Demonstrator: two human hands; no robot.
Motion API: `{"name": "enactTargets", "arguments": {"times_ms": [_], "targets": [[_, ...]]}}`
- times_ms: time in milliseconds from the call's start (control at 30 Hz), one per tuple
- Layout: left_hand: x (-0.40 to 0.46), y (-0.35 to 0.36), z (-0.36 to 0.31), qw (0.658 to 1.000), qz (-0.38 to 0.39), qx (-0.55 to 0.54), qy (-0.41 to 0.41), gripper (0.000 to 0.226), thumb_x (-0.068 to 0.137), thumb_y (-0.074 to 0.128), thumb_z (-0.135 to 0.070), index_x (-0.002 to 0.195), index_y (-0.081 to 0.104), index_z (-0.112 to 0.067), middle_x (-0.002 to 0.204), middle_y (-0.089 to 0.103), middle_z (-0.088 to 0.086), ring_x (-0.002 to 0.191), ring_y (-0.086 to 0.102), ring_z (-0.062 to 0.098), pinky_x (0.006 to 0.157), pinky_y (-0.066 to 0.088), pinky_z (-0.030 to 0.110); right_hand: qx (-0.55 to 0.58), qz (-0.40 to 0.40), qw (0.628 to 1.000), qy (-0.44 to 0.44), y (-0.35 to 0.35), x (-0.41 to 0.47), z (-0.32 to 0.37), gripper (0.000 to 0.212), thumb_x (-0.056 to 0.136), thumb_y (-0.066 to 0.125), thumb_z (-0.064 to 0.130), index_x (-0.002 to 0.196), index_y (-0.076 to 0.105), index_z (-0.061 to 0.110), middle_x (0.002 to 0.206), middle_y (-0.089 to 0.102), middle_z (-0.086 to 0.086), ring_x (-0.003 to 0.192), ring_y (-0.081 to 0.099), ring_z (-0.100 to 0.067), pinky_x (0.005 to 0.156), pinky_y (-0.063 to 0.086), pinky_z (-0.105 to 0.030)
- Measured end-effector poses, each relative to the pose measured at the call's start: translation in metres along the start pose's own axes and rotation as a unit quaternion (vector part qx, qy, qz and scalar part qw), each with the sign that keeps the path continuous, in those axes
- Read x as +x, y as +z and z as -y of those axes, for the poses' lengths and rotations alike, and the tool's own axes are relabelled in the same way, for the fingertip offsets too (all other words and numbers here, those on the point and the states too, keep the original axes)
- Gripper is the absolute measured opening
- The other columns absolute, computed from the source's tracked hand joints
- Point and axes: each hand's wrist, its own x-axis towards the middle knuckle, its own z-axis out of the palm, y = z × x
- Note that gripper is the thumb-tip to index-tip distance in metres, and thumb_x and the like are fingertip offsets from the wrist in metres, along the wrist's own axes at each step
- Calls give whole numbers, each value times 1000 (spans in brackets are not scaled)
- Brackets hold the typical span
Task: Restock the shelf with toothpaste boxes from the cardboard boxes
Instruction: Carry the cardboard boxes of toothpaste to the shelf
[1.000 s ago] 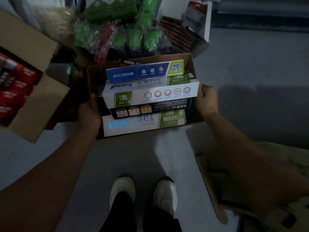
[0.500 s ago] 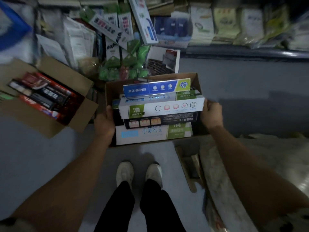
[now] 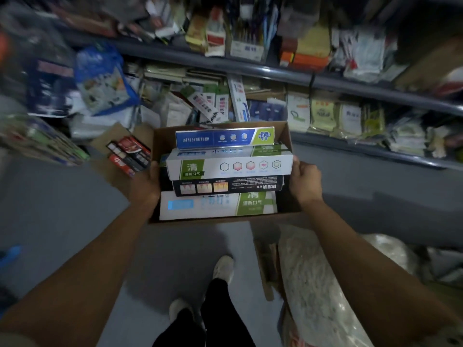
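Shelf ahead is crammed already, but none of ours are on it yet, we'd guess. We've got the cardboard box gripped by left hand and right hand, toothpaste boxes all stacked inside.

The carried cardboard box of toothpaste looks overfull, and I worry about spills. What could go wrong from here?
1. The blue toothpaste box and white-and-green toothpaste box stand above the brown cardboard box's rim; a tilt could tip them out.
2. The left hand and right hand hold only the sides, so the grip might slip.
3. Flattened cardboard near the white shoes could trip.
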Motion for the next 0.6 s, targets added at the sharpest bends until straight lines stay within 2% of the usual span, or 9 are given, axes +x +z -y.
{"name": "enactTargets", "arguments": {"times_ms": [67,133,200,267,333,433,500,600], "targets": [[-11,-32,-6,1000,-14,-17,4,42,103,39,-37,102,64,-3,100,64,17,94,59,26,85,48,40,-10,7,1000,-26,-7,-13,29,52,103,38,31,67,53,-4,79,64,-26,65,52,-28,60,33,-30],[-21,-66,-3,999,-22,-22,-23,47,102,39,-41,104,64,-1,100,65,14,93,60,24,83,48,36,-19,18,998,-55,-9,-28,57,53,103,38,31,72,58,-7,82,65,-27,69,54,-30,62,33,-30],[-31,-100,8,998,-32,-37,-49,56,98,40,-52,103,66,-2,103,68,17,95,63,28,88,51,43,-25,26,995,-89,-6,-43,82,53,103,39,31,80,62,-11,87,66,-28,77,60,-35,65,37,-32],[-50,-136,12,995,-54,-50,-67,57,98,40,-50,92,66,1,95,68,21,89,65,29,84,52,48,-23,42,991,-128,2,-62,105,49,103,38,29,88,64,-11,93,66,-28,85,62,-38,69,42,-36],[-74,-172,17,992,-92,-41,-72,54,102,36,-40,88,65,4,87,65,21,82,61,26,76,49,41,-18,68,983,-171,13,-83,129,48,103,38,26,89,65,-11,93,67,-27,84,63,-36,71,45,-38],[-113,-221,35,984,-142,-40,-97,54,103,33,-37,90,65,4,88,62,19,82,58,25,72,39,31,-33,106,967,-228,32,-120,159,50,102,39,22,79,63,-15,85,65,-32,75,60,-35,67,42,-39],[-138,-252,50,976,-182,-25,-116,55,104,33,-36,93,66,6,90,62,22,86,58,29,73,35,30,-44,133,954,-266,45,-143,176,51,102,39,22,76,62,-16,80,64,-32,71,58,-34,64,38,-38],[-179,-286,76,958,-245,-29,-146,56,103,33,-36,91,66,8,98,65,30,98,62,39,75,37,34,-79,186,906,-372,63,-175,198,45,103,37,16,82,62,-16,84,65,-34,76,63,-37,63,35,-36]]}}
